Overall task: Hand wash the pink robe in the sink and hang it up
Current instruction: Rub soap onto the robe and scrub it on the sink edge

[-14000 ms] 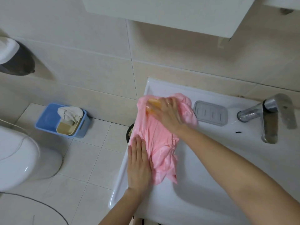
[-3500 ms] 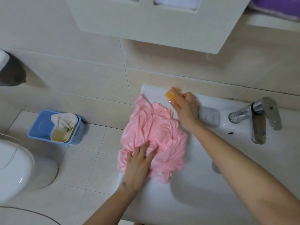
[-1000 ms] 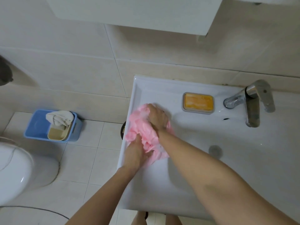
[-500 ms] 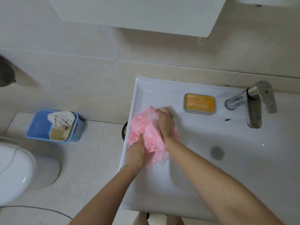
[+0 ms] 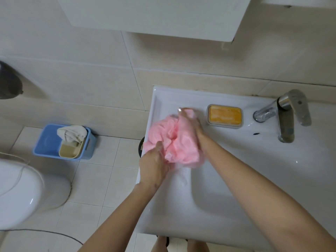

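Note:
The pink robe [image 5: 174,142] is bunched into a wet, soapy wad on the left ledge of the white sink [image 5: 236,179]. My left hand [image 5: 154,166] grips its near edge from below. My right hand [image 5: 192,122] grips the far side, fingers curled into the cloth and partly wrapped by it. The basin's drain is hidden behind my right forearm.
An orange soap bar sits in its grey dish [image 5: 225,116] at the sink's back. The chrome tap [image 5: 285,117] stands at the right. On the floor to the left are a blue tub [image 5: 63,142] holding a cloth and the toilet [image 5: 21,193]. A cabinet [image 5: 154,13] hangs overhead.
Earlier my right hand rubbed soap on the spread robe and put the bar in the dish. Since then both hands have bunched the robe, and my right hand has pushed farther from me.

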`<action>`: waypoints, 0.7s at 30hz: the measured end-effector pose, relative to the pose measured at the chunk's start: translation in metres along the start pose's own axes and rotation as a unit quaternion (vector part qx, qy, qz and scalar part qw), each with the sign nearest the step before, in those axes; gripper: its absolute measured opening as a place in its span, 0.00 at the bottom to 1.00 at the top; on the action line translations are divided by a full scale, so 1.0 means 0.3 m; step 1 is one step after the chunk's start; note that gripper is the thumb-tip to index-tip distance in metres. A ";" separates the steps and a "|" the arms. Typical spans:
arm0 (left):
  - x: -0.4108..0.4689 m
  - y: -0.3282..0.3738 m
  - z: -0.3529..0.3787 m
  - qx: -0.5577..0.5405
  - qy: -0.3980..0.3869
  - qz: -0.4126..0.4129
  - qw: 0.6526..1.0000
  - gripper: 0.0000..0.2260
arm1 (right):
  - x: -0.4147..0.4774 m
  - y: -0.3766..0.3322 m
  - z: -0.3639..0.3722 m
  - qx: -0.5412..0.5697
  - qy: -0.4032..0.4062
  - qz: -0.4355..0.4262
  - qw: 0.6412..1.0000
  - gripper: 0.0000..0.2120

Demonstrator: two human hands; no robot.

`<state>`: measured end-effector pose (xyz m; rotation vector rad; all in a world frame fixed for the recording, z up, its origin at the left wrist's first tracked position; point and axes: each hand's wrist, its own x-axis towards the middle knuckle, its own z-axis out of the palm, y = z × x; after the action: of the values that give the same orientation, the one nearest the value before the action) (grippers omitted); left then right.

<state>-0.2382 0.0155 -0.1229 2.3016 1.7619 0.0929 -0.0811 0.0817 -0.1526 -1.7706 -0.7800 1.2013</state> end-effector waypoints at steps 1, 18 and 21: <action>-0.010 0.011 -0.021 -0.014 0.063 0.013 0.998 0.21 | -0.032 -0.011 -0.060 0.094 -0.012 0.017 0.995 0.15; -0.113 -0.059 0.121 -0.136 0.060 0.200 0.968 0.36 | -0.166 0.155 0.007 -0.208 0.051 -0.030 0.976 0.21; -0.167 -0.057 0.141 -0.216 -0.009 0.051 0.975 0.36 | -0.234 0.101 -0.039 -0.088 0.022 -0.051 0.995 0.16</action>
<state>-0.2596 -0.0349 -0.1630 2.0612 1.4386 0.4282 -0.0934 0.0055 -0.1483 -1.8695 -0.9636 1.0493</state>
